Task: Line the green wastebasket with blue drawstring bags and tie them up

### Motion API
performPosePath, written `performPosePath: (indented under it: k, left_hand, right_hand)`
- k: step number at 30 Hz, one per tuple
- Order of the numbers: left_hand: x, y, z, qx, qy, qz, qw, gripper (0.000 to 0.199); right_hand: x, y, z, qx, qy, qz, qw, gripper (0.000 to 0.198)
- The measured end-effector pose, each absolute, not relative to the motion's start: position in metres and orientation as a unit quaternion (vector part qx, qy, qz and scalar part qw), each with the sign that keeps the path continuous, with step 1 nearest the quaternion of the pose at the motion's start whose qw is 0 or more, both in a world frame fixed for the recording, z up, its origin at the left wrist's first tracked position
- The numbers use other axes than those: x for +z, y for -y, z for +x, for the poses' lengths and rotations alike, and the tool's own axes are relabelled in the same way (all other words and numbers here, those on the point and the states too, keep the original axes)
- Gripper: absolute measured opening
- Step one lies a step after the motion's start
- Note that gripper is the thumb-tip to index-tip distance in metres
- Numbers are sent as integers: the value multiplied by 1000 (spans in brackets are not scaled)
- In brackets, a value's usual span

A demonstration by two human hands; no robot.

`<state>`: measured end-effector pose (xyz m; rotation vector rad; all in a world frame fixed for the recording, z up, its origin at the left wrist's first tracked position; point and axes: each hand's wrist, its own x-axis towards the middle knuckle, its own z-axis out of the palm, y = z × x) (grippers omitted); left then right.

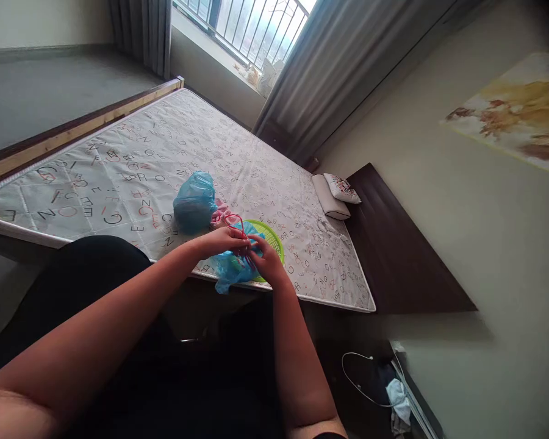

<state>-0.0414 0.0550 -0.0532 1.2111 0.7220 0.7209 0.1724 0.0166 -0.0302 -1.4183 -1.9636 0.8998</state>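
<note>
Above the near edge of the mattress, my left hand (222, 242) and my right hand (267, 262) meet with their fingertips pinched on a red cord (234, 218). A loop of it rises over the fingers, and thin strands hang below them. Under my hands a crumpled blue plastic bag (231, 274) lies partly over a light green plastic basket (274, 238). Left of the basket stands a filled blue plastic bag (194, 204), its contents unclear. A bunch of pink material (223, 209) rests between that bag and the basket, partly hidden by the cord.
The letter-printed mattress (119, 177) carries all these things. A wooden bed rail (82, 125) runs along its left side, and a dark headboard (402, 256) stands at the right. Near it lie a white cushion (342, 188) and a beige bolster (330, 198). A white cable (363, 393) lies lower right.
</note>
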Motion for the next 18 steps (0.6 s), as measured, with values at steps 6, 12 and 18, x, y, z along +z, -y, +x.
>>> performPosePath:
  k: [6,12,18]
  left_hand:
    - [-64,-66,-49,382,-402,709,436,34]
    - [-67,-54,-30,537,-291,758,229,21]
    - [-58,-33,-17,558,-188,798,127,19]
  right_hand:
    - [-39,-18,178,391,700,-533,270,28]
    - [-35,-20,174,387,650,-557,342,47]
    - [-21,-23,168,399,590,-565,416,56]
